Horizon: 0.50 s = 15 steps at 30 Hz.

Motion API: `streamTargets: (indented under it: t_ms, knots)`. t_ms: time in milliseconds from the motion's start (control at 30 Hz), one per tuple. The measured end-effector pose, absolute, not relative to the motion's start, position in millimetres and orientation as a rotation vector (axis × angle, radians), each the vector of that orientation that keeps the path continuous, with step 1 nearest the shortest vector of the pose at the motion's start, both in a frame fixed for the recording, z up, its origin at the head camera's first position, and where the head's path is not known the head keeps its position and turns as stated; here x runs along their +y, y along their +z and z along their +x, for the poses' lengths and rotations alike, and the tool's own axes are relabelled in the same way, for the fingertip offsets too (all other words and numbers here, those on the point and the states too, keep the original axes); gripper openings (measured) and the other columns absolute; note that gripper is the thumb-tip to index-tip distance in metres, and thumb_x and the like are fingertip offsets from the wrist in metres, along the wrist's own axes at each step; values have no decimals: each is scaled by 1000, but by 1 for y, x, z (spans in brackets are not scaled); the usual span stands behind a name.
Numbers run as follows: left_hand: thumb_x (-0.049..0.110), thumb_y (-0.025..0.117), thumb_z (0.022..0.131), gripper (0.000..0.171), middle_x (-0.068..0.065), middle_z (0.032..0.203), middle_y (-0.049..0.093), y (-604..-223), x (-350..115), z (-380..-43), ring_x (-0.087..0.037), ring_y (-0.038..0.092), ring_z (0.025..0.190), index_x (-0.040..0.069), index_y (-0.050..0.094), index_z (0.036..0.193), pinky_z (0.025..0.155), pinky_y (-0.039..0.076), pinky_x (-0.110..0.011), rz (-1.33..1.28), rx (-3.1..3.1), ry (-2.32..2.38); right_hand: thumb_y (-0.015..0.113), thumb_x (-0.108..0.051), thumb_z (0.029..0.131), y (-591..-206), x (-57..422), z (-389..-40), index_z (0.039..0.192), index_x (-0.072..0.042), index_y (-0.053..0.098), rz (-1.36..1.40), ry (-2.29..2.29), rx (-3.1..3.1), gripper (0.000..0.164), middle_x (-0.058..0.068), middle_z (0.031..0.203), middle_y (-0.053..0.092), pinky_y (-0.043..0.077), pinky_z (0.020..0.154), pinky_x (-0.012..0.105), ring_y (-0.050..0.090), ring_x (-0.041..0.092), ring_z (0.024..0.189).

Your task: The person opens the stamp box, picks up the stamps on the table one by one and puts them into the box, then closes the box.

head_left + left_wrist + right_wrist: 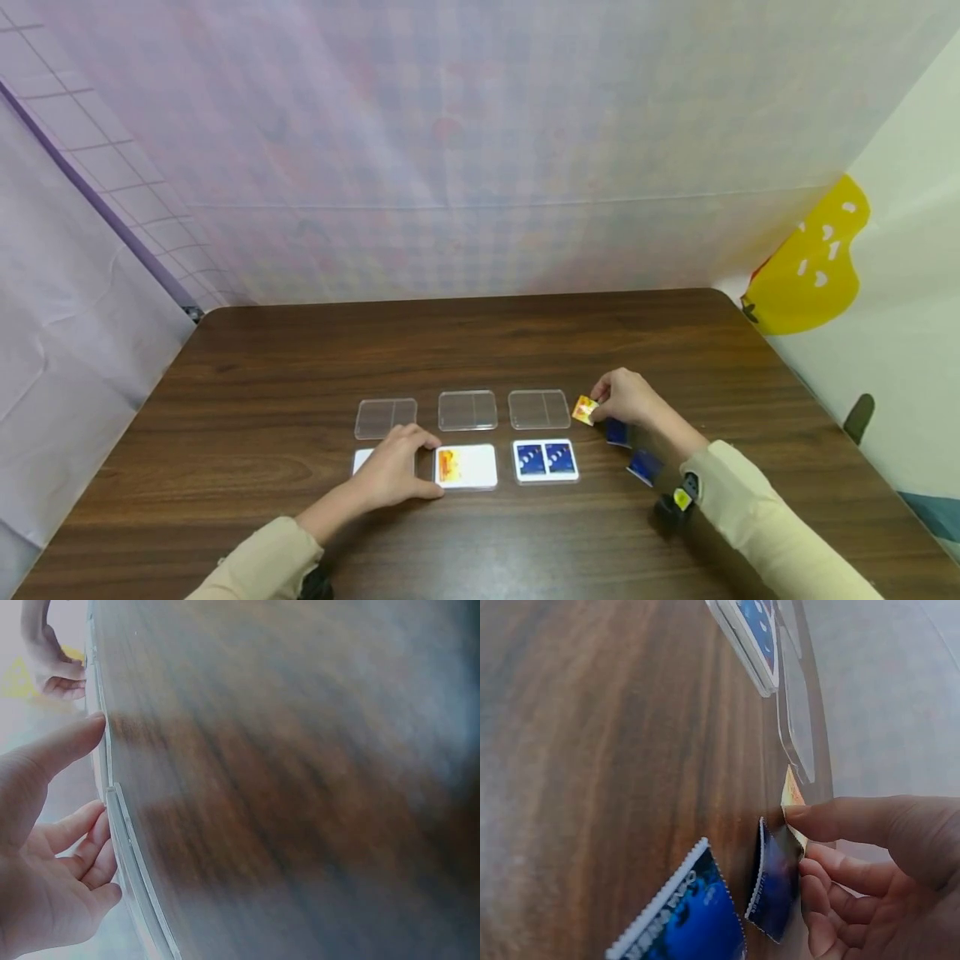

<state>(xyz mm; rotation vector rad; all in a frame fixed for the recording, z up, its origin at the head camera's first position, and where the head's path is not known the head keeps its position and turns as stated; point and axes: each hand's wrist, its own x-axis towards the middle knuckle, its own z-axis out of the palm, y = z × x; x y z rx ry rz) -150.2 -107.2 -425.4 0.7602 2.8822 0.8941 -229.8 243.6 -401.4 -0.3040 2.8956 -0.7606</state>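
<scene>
Right hand (626, 397) is pinching a yellow stamp (582, 410) between thumb and fingertips, holding it just right of the right-hand clear lid (539, 410). Two loose blue stamps (644, 467) are lying near that wrist on the brown table (225, 400). Left hand (393, 468) is spreading thumb and fingers, loosely uncurled, at the left end of the middle white case (476, 468), which is bearing an orange stamp (449, 466), and is partly covering the left white case (362, 458).
</scene>
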Motion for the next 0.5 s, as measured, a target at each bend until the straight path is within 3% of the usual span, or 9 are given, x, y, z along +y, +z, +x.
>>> streamTargets:
  t_ms: [333, 500]
  knots:
    - [29, 82, 58, 56, -4, 98, 58, -427, -107, -151, -20, 50, 93, 4, 62, 104, 81, 45, -38, 750, 2878, 884, 77, -9, 56, -404, 248, -233, 73, -1, 62, -305, -811, 2843, 25, 1, 66, 57, 40, 59, 26, 49, 13, 62]
    - [29, 82, 58, 56, -4, 98, 58, -426, -107, -151, -20, 50, 93, 4, 62, 103, 82, 44, -38, 755, 2881, 888, 70, -3, 63, -408, 251, -234, 74, 2, 61, -334, -919, 2850, 15, 0, 65, 56, 40, 57, 25, 48, 10, 60]
